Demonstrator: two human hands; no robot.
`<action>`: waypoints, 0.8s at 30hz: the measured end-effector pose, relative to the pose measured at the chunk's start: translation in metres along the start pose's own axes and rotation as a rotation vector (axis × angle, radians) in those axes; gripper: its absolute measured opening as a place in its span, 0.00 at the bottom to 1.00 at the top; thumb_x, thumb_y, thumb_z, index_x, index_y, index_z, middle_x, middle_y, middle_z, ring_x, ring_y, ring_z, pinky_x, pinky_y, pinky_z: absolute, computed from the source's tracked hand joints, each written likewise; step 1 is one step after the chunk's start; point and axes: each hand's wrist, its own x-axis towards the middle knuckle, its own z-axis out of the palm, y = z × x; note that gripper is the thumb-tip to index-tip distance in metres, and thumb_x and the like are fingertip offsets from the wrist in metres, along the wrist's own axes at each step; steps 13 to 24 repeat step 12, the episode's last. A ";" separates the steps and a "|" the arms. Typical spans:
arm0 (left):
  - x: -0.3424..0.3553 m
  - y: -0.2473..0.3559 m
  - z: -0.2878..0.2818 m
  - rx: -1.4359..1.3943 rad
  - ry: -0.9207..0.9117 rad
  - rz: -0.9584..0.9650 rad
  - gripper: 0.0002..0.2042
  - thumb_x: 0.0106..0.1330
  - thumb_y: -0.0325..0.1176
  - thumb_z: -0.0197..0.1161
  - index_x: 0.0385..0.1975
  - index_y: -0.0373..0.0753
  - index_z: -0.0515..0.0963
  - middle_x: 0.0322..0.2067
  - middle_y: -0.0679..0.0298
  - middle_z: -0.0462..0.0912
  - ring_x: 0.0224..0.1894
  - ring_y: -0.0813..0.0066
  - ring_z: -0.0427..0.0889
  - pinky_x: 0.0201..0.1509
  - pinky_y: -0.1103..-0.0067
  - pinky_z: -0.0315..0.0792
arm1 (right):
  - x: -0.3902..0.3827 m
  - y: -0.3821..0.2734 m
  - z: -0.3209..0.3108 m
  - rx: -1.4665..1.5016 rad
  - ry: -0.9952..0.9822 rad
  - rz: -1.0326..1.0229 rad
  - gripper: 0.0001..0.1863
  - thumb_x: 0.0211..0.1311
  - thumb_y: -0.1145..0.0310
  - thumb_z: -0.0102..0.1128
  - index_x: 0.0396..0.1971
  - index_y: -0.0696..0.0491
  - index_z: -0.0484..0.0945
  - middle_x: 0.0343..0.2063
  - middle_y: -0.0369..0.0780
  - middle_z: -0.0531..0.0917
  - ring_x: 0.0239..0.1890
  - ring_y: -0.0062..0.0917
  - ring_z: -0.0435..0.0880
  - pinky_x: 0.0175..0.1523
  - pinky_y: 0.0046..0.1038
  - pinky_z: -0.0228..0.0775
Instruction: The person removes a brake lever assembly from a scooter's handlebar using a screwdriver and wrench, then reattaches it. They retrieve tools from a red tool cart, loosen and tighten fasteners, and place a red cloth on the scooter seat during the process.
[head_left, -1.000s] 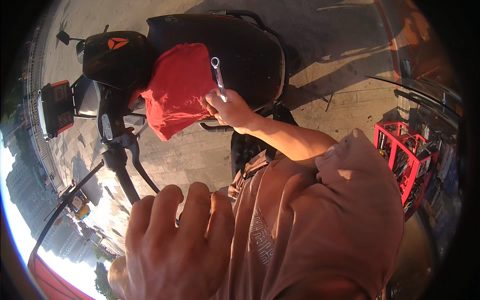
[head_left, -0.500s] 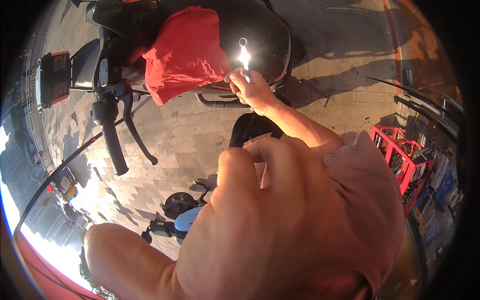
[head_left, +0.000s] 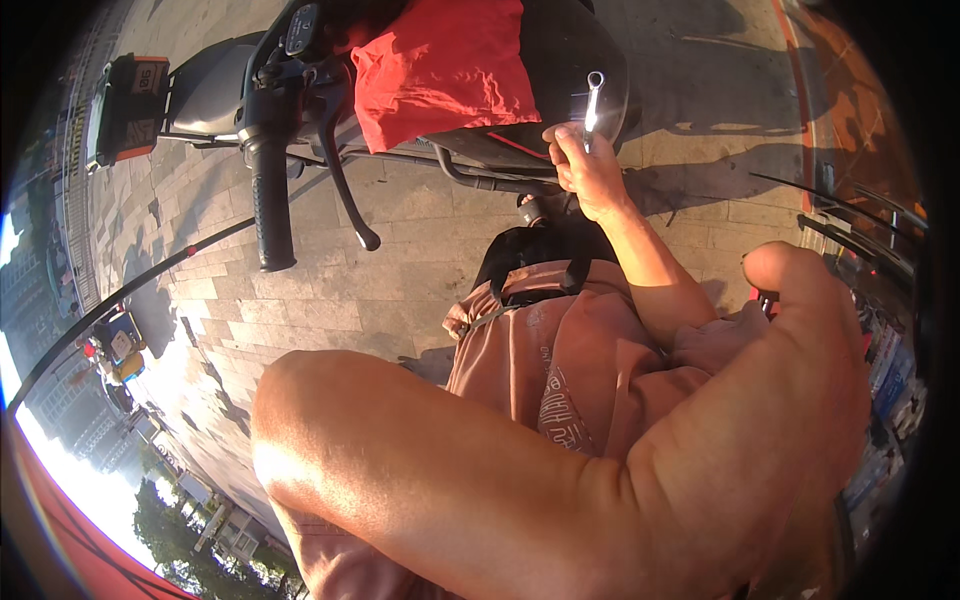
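My right hand (head_left: 588, 175) is closed around a shiny wrench (head_left: 591, 108), its ring end pointing up and away from me. The wrench is held above the edge of a scooter's dark seat (head_left: 570, 45). Just to its left, a red cloth (head_left: 445, 80) lies draped over the scooter. Large and close to the view, my left forearm (head_left: 430, 430) crosses in front of my body from left to right. My left hand (head_left: 775, 380) is bent up at the right side; one curled finger shows at its top, and the other fingers are hidden.
At the left the scooter's black handlebar grip (head_left: 271, 195) and brake lever (head_left: 345, 190) stick out toward me. Paving (head_left: 390, 240) lies below. Tools or parts (head_left: 890, 370) crowd the right edge, partly behind my left hand. Farther left stands a parked vehicle (head_left: 122, 345).
My left hand has moved right, away from the middle, uncovering my shirt. The view has shifted, so the scooter and cloth sit differently. My right hand still holds the wrench.
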 end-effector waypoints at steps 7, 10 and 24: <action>-0.007 0.015 -0.003 -0.135 0.059 -0.029 0.08 0.51 0.31 0.66 0.32 0.43 0.81 0.33 0.62 0.79 0.35 0.60 0.79 0.33 0.71 0.74 | -0.021 0.009 -0.023 0.094 0.157 -0.030 0.11 0.66 0.61 0.56 0.34 0.54 0.74 0.21 0.32 0.72 0.15 0.08 0.62 0.17 0.13 0.51; -0.001 0.020 -0.009 -0.226 -0.004 -0.089 0.09 0.50 0.30 0.67 0.33 0.43 0.82 0.34 0.61 0.81 0.36 0.58 0.79 0.34 0.70 0.75 | -0.021 0.018 -0.033 0.020 0.220 -0.030 0.12 0.65 0.60 0.56 0.34 0.54 0.73 0.20 0.32 0.71 0.15 0.10 0.62 0.18 0.15 0.52; 0.003 0.021 -0.012 -0.261 -0.002 -0.081 0.10 0.50 0.30 0.67 0.33 0.43 0.82 0.34 0.60 0.81 0.36 0.57 0.80 0.34 0.70 0.76 | -0.020 0.020 -0.041 -0.040 0.184 -0.017 0.12 0.65 0.59 0.56 0.35 0.53 0.74 0.20 0.32 0.72 0.15 0.11 0.64 0.19 0.17 0.53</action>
